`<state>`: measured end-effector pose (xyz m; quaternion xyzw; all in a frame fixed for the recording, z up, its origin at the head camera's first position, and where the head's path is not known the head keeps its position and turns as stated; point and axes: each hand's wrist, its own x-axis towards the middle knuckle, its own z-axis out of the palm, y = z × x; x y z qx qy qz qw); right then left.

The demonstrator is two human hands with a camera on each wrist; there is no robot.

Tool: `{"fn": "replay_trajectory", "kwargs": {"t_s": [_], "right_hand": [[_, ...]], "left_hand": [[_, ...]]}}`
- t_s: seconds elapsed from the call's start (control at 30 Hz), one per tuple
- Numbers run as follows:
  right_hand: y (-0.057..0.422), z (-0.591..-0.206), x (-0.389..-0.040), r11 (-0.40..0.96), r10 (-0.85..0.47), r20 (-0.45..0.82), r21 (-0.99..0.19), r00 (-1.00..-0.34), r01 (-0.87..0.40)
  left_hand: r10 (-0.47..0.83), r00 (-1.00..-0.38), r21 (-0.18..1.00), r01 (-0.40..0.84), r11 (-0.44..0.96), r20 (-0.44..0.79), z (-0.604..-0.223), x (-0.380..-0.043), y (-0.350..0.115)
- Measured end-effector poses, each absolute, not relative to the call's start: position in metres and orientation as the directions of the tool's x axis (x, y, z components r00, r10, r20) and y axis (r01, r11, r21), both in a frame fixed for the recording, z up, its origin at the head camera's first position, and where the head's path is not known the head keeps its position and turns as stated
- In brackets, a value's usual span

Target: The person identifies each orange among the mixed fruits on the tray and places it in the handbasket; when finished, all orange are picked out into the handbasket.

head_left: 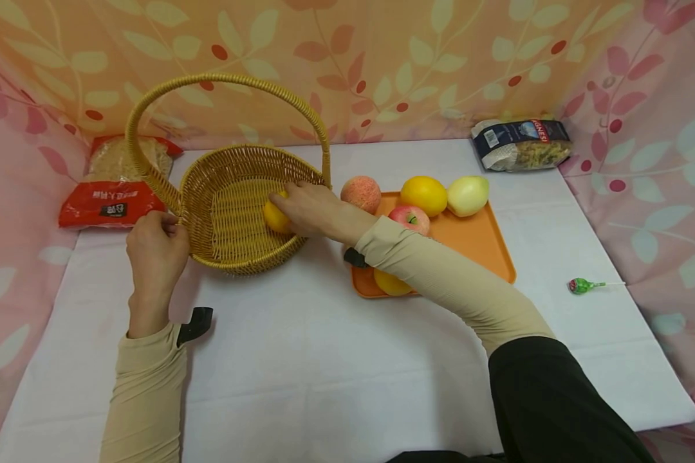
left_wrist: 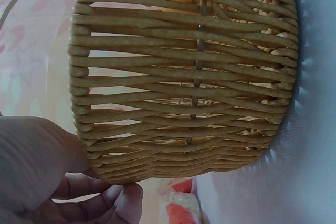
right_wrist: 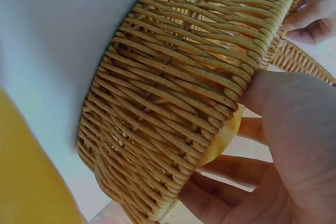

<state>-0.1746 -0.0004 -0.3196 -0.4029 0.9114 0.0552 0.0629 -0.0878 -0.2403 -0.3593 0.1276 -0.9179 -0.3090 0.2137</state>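
Observation:
A wicker basket (head_left: 249, 257) with a tall arched handle stands on the white table, its inner bottom bare. My left hand (head_left: 159, 251) pinches the basket's left rim near the foot of the handle; in the left wrist view its thumb and fingertips (left_wrist: 128, 203) meet at the woven edge. Over the right side of the basket, my right hand (head_left: 313, 209) holds a yellow-coloured orange (head_left: 276, 215) just inside the rim. The right wrist view shows the fingers curled round the orange (right_wrist: 223, 137), partly hidden behind the weave.
Right of the basket, an orange tray (head_left: 475, 247) bears a peach (head_left: 361, 194), an apple (head_left: 411, 218), a lemon (head_left: 468, 196) and other yellow fruit (head_left: 390, 283). A red bag (head_left: 112, 193) lies behind left, a pasta bag (head_left: 521, 146) back right, a lollipop (head_left: 582, 285) far right.

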Motion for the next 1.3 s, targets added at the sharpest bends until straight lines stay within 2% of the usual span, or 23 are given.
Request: {"fn": "replay_trajectory", "kwargs": {"t_s": [0.23, 0.43, 0.57, 0.73, 0.87, 1.07, 1.17, 1.3], "right_hand": [[0.005, -0.31, -0.174, 0.65, -0.745, -0.146, 0.062, -0.651, -0.757], [0.021, -0.292, -0.165, 0.646, -0.761, -0.099, -0.012, -0.642, -0.764], [0.047, -0.279, -0.155, 0.609, -0.788, 0.058, -0.073, -0.613, -0.79], [0.088, -0.269, -0.146, 0.558, -0.777, 0.3, -0.078, -0.554, -0.826], [0.118, -0.266, -0.147, 0.568, -0.735, 0.406, -0.072, -0.544, -0.82], [0.162, -0.27, -0.161, 0.646, -0.667, 0.417, -0.091, -0.618, -0.758], [0.182, -0.276, -0.171, 0.709, -0.624, 0.356, -0.117, -0.695, -0.696], [0.205, -0.288, -0.183, 0.787, -0.565, 0.211, -0.155, -0.798, -0.598]], "left_hand": [[-0.371, -0.885, 0.622, -0.126, 0.773, 0.282, -0.358, -0.087, -0.242], [-0.372, -0.884, 0.623, -0.125, 0.772, 0.284, -0.359, -0.086, -0.242], [-0.365, -0.883, 0.622, -0.113, 0.775, 0.294, -0.358, -0.088, -0.241], [-0.358, -0.881, 0.619, -0.1, 0.779, 0.309, -0.358, -0.089, -0.241], [-0.359, -0.879, 0.621, -0.095, 0.778, 0.315, -0.358, -0.09, -0.241], [-0.366, -0.881, 0.623, -0.11, 0.775, 0.299, -0.358, -0.09, -0.242], [-0.366, -0.882, 0.622, -0.113, 0.775, 0.297, -0.359, -0.09, -0.241], [-0.365, -0.882, 0.622, -0.111, 0.775, 0.297, -0.359, -0.089, -0.241]]}}
